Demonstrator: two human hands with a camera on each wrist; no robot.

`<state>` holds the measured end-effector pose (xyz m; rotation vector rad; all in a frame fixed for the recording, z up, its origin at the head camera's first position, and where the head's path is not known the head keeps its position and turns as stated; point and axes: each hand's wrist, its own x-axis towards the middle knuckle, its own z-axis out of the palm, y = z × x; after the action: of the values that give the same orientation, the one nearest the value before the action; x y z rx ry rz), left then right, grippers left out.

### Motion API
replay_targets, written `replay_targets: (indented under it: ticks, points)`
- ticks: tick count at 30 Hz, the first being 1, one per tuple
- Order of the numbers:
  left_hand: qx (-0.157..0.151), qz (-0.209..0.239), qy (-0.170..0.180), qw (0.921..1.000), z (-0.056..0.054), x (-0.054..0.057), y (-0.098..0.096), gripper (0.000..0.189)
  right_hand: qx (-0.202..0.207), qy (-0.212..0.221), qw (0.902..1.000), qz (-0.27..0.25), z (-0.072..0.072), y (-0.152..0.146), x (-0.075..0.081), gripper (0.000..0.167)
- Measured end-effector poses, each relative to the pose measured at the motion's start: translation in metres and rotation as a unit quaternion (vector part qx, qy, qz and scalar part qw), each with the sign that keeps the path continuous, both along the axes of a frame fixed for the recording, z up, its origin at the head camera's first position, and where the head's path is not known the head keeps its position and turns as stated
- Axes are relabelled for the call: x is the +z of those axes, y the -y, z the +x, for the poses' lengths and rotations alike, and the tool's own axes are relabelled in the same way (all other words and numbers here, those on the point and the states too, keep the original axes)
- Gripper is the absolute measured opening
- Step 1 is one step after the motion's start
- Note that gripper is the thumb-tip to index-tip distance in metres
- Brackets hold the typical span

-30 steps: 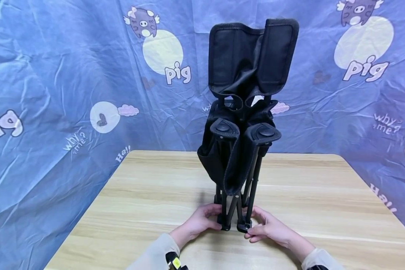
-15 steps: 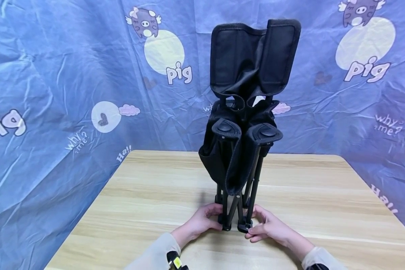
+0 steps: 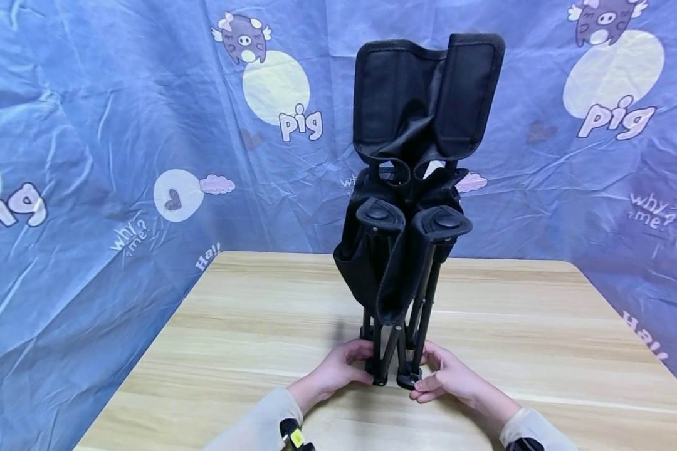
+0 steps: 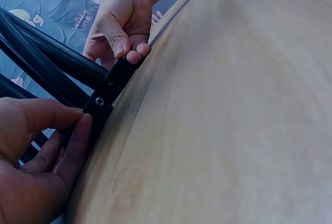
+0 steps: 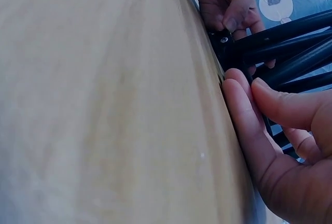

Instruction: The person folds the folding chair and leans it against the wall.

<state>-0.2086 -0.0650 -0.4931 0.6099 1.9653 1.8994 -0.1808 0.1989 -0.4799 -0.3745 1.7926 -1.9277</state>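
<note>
A black folding chair (image 3: pixel 397 106), folded up, stands upright on the table in the head view, its dark fabric bunched above thin tubular legs. My left hand (image 3: pixel 341 366) pinches the foot at the left front of the legs. On the other side, my right hand (image 3: pixel 451 379) grips the right front foot (image 3: pixel 408 379) between thumb and fingers. Close up in the left wrist view, the left thumb and fingers meet at a black foot joint (image 4: pixel 99 101) with a screw. The right wrist view has the right hand (image 5: pixel 290 146) low against the tabletop; its grip partly hides the foot.
The light wood table (image 3: pixel 248 313) has its far edge just behind the chair. A blue cloth (image 3: pixel 118 125) printed with pigs and words hangs around the back and sides. Pale sleeves (image 3: pixel 259 423) and wrist straps show at the bottom.
The view has shifted very slightly, so the chair and backdrop sit a little further right. Both hands keep their hold on the feet, and the chair stays upright.
</note>
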Motion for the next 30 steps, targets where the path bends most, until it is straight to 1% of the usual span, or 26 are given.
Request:
replay_targets:
  ticks: [5,9,15,22,30]
  points:
    - [0.001,-0.003,-0.004,1.0,-0.001,0.003,-0.001,0.057,-0.01,0.006,0.9999,0.005,-0.002,0.002,0.002,0.058]
    - [0.008,-0.009,-0.006,0.9999,-0.003,0.004,-0.003,0.057,-0.017,0.017,0.9997,0.001,-0.006,0.003,0.003,0.059]
    - [0.02,-0.018,-0.011,0.9996,-0.009,0.004,-0.006,0.057,-0.023,0.01,0.9997,-0.001,-0.013,0.004,0.001,0.053]
    - [0.023,-0.011,-0.014,0.9996,-0.015,0.006,-0.009,0.057,-0.037,0.011,0.9993,0.001,-0.018,0.005,0.003,0.045]
    - [0.038,-0.026,-0.014,0.9989,-0.024,0.005,-0.014,0.059,-0.046,0.005,0.9989,0.008,-0.026,0.002,0.001,0.04]
